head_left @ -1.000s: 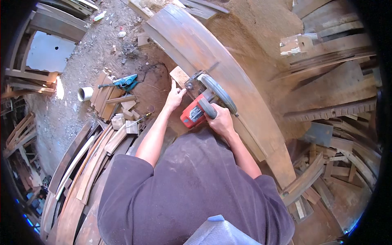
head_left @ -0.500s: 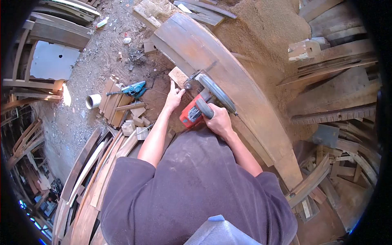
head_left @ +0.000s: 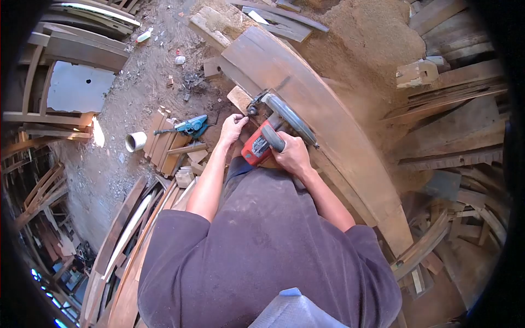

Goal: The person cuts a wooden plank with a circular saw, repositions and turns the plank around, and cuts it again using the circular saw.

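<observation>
A red and grey circular saw point(head_left: 257, 146) rests on a long, wide wooden plank point(head_left: 322, 117), its blade guard lying along the plank's face. My right hand point(head_left: 293, 154) is wrapped round the saw's dark rear handle. At the front left of the saw is my left hand point(head_left: 233, 129), its fingers curled in a pinch beside the saw's front fitting. Whatever those fingers hold, if anything, is too small to make out. Just beyond them a pale wood block point(head_left: 239, 98) sticks out at the plank's left edge.
On the left, a teal power tool point(head_left: 192, 126) lies by stacked wood offcuts point(head_left: 159, 136) and a white bucket point(head_left: 135, 141). A sawdust heap point(head_left: 363, 41) rises beyond the plank. Boards point(head_left: 454, 136) are piled on the right, and long curved planks point(head_left: 128, 240) lie at lower left.
My left hand's fingers, stretched toward the wood block before, are now curled in beside the saw's front. My right hand keeps its hold on the saw. The view has shifted slightly.
</observation>
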Demonstrator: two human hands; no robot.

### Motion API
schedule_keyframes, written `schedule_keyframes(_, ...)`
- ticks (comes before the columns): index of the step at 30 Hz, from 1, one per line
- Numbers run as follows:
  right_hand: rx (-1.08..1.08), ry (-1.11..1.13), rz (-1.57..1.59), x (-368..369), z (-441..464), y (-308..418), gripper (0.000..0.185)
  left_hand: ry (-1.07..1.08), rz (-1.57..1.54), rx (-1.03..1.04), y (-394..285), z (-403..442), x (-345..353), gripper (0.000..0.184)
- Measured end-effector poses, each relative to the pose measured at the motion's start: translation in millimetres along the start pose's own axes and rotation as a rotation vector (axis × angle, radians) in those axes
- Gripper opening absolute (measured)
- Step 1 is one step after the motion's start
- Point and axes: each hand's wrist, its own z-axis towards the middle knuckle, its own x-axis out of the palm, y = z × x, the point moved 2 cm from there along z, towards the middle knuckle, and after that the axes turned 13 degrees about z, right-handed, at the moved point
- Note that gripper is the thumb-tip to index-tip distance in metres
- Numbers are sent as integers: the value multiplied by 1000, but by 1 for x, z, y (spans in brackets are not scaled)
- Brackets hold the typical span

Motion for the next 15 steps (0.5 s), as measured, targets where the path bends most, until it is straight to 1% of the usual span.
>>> schedule_keyframes(1,13,5,-8,4,5,2,22,-17,24,25,0,5,-6,27)
schedule_keyframes(4,7,4,17,12,20,14,20,-17,107,-2,-4,16,-28,24)
schedule_keyframes(5,2,-15,21,14,27,16,20,-1,115,18,-9,21,-35,23)
schedule_keyframes(7,0,-3,0,23,37,19,25,19,169,36,-13,30,-51,22)
schedule_keyframes(11,-14,-18,-19,42,50,25,27,38,140,59,-10,45,-75,21)
schedule_keyframes(13,5,-20,-5,47,60,33,27,79,217,70,-18,50,-89,20)
schedule_keyframes(15,22,-30,10,53,72,36,28,95,218,67,-24,59,-100,20)
